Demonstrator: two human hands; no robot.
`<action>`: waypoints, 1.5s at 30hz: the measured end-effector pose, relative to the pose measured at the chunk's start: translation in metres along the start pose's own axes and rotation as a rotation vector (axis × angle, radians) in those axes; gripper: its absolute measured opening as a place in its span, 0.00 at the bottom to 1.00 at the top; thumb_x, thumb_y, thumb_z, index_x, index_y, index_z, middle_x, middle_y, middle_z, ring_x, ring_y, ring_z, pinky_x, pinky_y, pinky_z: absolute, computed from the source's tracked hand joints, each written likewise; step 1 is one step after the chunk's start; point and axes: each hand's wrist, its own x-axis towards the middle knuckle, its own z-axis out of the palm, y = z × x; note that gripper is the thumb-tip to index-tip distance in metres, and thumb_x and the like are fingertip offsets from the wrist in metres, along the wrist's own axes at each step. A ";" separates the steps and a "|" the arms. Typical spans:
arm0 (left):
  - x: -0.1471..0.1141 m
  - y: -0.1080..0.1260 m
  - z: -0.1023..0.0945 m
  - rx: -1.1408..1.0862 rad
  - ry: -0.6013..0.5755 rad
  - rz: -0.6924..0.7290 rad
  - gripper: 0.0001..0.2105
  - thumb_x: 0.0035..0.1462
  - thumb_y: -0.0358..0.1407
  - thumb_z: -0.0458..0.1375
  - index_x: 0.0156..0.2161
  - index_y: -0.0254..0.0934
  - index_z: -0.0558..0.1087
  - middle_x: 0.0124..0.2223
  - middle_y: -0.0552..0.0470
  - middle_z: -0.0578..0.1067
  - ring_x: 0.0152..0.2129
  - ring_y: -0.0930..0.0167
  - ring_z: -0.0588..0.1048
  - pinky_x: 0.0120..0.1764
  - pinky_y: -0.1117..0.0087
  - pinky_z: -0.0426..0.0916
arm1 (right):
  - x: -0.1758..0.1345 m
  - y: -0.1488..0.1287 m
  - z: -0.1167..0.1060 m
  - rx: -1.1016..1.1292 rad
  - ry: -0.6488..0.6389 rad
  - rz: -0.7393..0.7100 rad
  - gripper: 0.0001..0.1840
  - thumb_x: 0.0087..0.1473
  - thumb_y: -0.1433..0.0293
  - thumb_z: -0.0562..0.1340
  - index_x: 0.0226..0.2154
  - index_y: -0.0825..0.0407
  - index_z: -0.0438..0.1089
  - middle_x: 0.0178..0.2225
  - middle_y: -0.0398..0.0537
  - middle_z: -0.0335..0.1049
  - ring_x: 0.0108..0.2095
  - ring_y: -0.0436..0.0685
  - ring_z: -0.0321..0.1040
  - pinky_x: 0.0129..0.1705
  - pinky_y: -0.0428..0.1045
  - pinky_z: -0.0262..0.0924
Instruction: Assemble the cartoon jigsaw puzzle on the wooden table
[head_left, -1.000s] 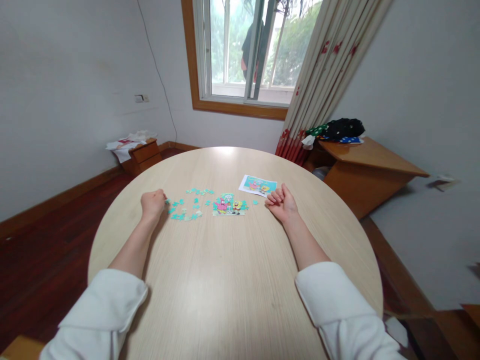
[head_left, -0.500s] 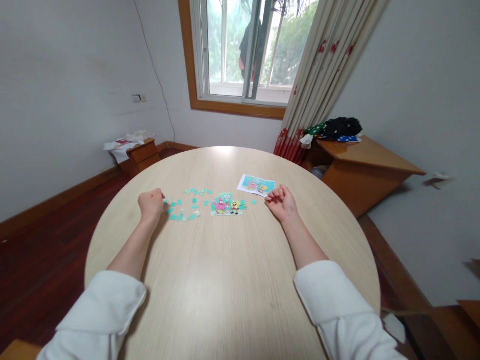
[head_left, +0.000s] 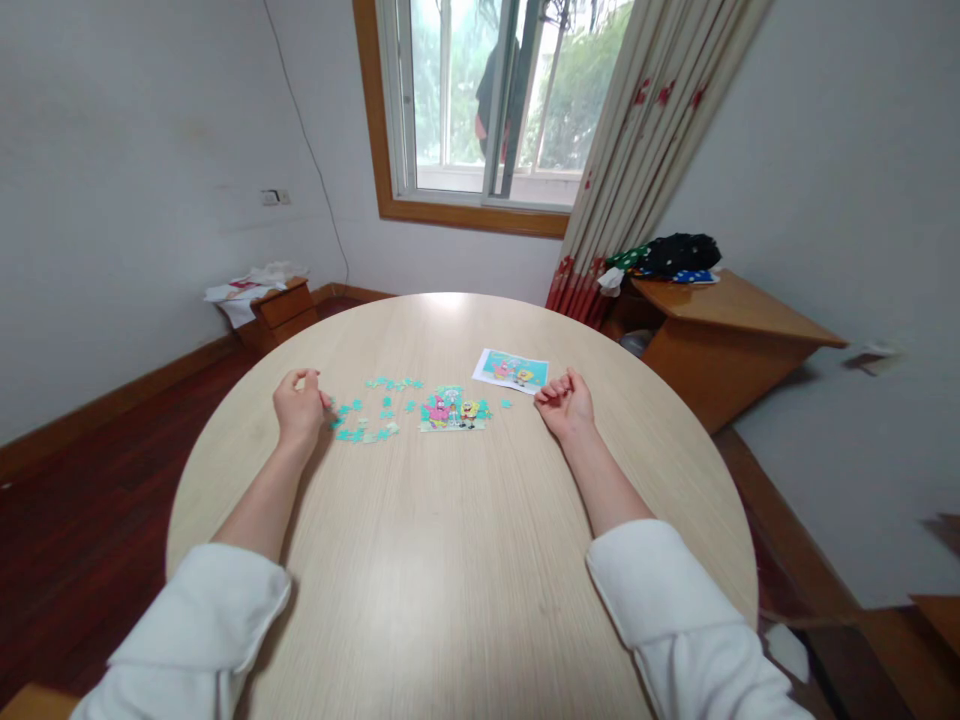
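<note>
See loose pieces [head_left: 387,403] just right of left hand [head_left: 300,408], beyond assembled section [head_left: 453,411] from right hand [head_left: 566,402] — both with curled fingers; cannot tell whether gripping anything.

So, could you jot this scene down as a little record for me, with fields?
Surface: round pale wooden table
Left hand: loosely curled, beside the leftmost loose pieces; whether it holds one is unclear
Right hand: fingers curled, close to the picture sheet; contact unclear
Middle: partly joined puzzle showing cartoon figures, one pink, one yellow
Loose pieces: mostly left of the puzzle, turquoise and pale
Sleeves: white
Background: window, patterned curtain
</note>
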 end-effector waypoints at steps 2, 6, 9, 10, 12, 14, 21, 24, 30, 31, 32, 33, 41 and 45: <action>-0.001 0.000 0.000 0.004 0.000 -0.020 0.14 0.45 0.35 0.50 0.38 0.34 0.72 0.12 0.60 0.61 0.09 0.76 0.58 0.14 0.79 0.52 | -0.001 0.001 0.000 -0.027 -0.054 -0.001 0.15 0.53 0.67 0.59 0.19 0.52 0.57 0.08 0.30 0.43 0.10 0.42 0.42 0.15 0.40 0.44; -0.002 0.001 -0.002 0.045 0.020 -0.046 0.15 0.40 0.31 0.49 0.34 0.32 0.74 0.11 0.59 0.60 0.09 0.75 0.60 0.13 0.78 0.51 | -0.001 0.004 0.001 -0.122 -0.096 -0.009 0.04 0.51 0.75 0.58 0.28 0.51 0.65 0.07 0.27 0.40 0.09 0.42 0.39 0.14 0.39 0.41; -0.003 0.003 -0.003 0.081 0.031 -0.063 0.13 0.40 0.32 0.49 0.30 0.33 0.74 0.10 0.58 0.59 0.08 0.74 0.59 0.12 0.78 0.49 | 0.000 0.004 0.000 -0.157 -0.068 -0.057 0.08 0.48 0.78 0.56 0.30 0.50 0.66 0.07 0.27 0.40 0.08 0.42 0.39 0.14 0.39 0.41; -0.004 0.004 -0.003 0.091 0.036 -0.069 0.12 0.40 0.32 0.49 0.29 0.33 0.73 0.09 0.58 0.58 0.08 0.74 0.59 0.12 0.78 0.48 | 0.001 0.004 0.000 -0.157 -0.055 -0.078 0.09 0.47 0.78 0.56 0.30 0.50 0.66 0.06 0.26 0.40 0.08 0.42 0.39 0.14 0.39 0.41; -0.005 0.006 -0.003 0.103 0.047 -0.078 0.10 0.40 0.31 0.49 0.26 0.34 0.72 0.08 0.58 0.57 0.07 0.74 0.59 0.12 0.77 0.48 | 0.002 0.004 -0.001 -0.154 -0.017 -0.119 0.09 0.46 0.78 0.56 0.30 0.50 0.66 0.06 0.26 0.40 0.08 0.42 0.40 0.14 0.39 0.41; -0.006 0.007 -0.004 0.101 0.058 -0.083 0.07 0.39 0.31 0.49 0.24 0.35 0.70 0.08 0.59 0.57 0.07 0.74 0.59 0.12 0.77 0.47 | 0.002 0.005 -0.001 -0.146 0.030 -0.151 0.07 0.45 0.79 0.56 0.27 0.51 0.65 0.05 0.27 0.41 0.09 0.42 0.42 0.15 0.39 0.42; -0.009 0.013 -0.003 0.080 0.066 -0.091 0.04 0.39 0.31 0.49 0.20 0.36 0.65 0.08 0.59 0.57 0.07 0.75 0.58 0.12 0.77 0.48 | 0.001 0.006 0.000 -0.117 0.060 -0.144 0.08 0.43 0.80 0.55 0.20 0.52 0.58 0.04 0.28 0.40 0.09 0.42 0.44 0.16 0.39 0.45; -0.009 0.014 -0.003 0.084 0.072 -0.090 0.04 0.40 0.30 0.49 0.20 0.36 0.65 0.07 0.59 0.57 0.07 0.75 0.59 0.12 0.78 0.48 | 0.001 0.007 0.000 -0.122 0.060 -0.157 0.09 0.43 0.79 0.55 0.18 0.52 0.57 0.04 0.28 0.39 0.10 0.42 0.44 0.17 0.38 0.46; -0.005 0.007 -0.003 0.048 0.073 -0.076 0.05 0.42 0.30 0.49 0.23 0.35 0.68 0.08 0.59 0.58 0.07 0.76 0.58 0.12 0.79 0.49 | 0.000 0.004 0.000 -0.058 0.063 -0.114 0.10 0.45 0.80 0.54 0.19 0.52 0.58 0.05 0.28 0.39 0.10 0.42 0.44 0.16 0.39 0.45; -0.004 0.006 -0.002 0.027 0.073 -0.064 0.07 0.42 0.29 0.49 0.25 0.34 0.70 0.09 0.59 0.60 0.08 0.76 0.58 0.12 0.79 0.50 | 0.000 0.004 0.001 -0.047 0.063 -0.102 0.09 0.45 0.80 0.55 0.20 0.52 0.60 0.06 0.28 0.40 0.10 0.42 0.44 0.15 0.39 0.44; -0.004 0.004 -0.002 0.005 0.070 -0.049 0.10 0.43 0.29 0.49 0.29 0.33 0.72 0.10 0.58 0.61 0.08 0.76 0.59 0.12 0.79 0.50 | 0.000 0.003 0.001 -0.039 0.058 -0.094 0.07 0.46 0.79 0.56 0.23 0.51 0.62 0.07 0.28 0.41 0.10 0.42 0.44 0.14 0.39 0.43; -0.003 0.003 -0.002 -0.016 0.063 -0.035 0.13 0.43 0.28 0.49 0.34 0.32 0.73 0.12 0.58 0.63 0.08 0.77 0.59 0.12 0.80 0.51 | 0.000 0.003 0.001 -0.036 0.048 -0.093 0.06 0.46 0.78 0.57 0.26 0.51 0.64 0.08 0.28 0.43 0.10 0.42 0.44 0.14 0.38 0.42; -0.004 -0.001 0.001 -0.124 -0.041 0.002 0.36 0.51 0.27 0.53 0.64 0.41 0.47 0.30 0.53 0.75 0.08 0.84 0.57 0.12 0.82 0.54 | -0.005 0.006 0.005 -0.114 -0.036 -0.117 0.23 0.47 0.79 0.61 0.46 0.46 0.64 0.27 0.37 0.71 0.11 0.37 0.42 0.13 0.35 0.46; -0.003 -0.003 0.000 -0.093 -0.049 -0.002 0.42 0.48 0.23 0.54 0.65 0.42 0.41 0.35 0.50 0.76 0.09 0.85 0.58 0.13 0.82 0.55 | -0.007 0.007 0.006 -0.172 -0.050 -0.082 0.34 0.44 0.83 0.61 0.52 0.41 0.60 0.34 0.39 0.74 0.13 0.38 0.46 0.13 0.34 0.49</action>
